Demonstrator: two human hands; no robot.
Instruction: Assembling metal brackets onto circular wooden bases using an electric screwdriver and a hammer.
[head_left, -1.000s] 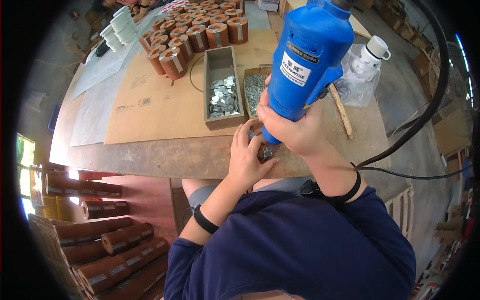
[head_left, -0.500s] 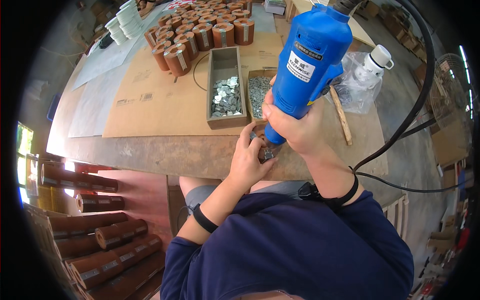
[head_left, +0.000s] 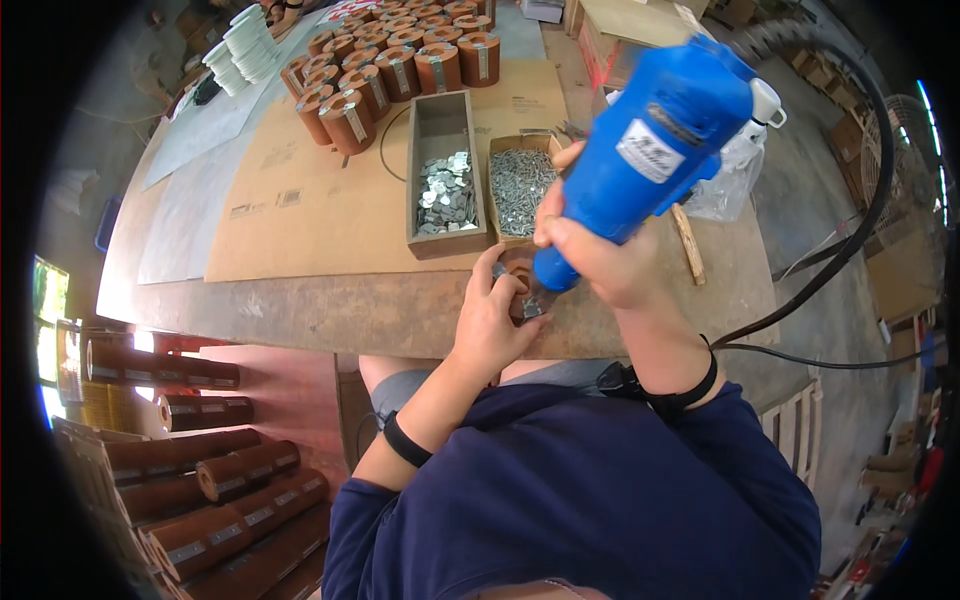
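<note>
My right hand [head_left: 598, 245] is wrapped round a blue electric screwdriver [head_left: 650, 140], which leans to the upper right and is slightly blurred. Its lower end sits just right of a brown cylinder [head_left: 517, 262] with small metal plates, standing near the table's front edge. Fingers and thumb of my left hand [head_left: 492, 318] curve round this cylinder, hiding much of it. The tool's tip is hard to make out. Just beyond are a long wooden box [head_left: 482, 215] with flat metal plates [head_left: 447, 195] and a cardboard box [head_left: 495, 225] full of screws [head_left: 522, 185].
Several finished-looking brown cylinders [head_left: 347, 120] stand on the cardboard sheet [head_left: 300, 200] at the back. A wooden stick [head_left: 688, 245] and a plastic bag [head_left: 735, 190] lie at right. Black cable [head_left: 870, 235] loops down on the right. Longer brown cylinders [head_left: 240, 515] are stacked lower left.
The screwdriver has tilted, its upper end swinging right and its lower end drawn a little off the cylinder's top. My left hand stays round the cylinder.
</note>
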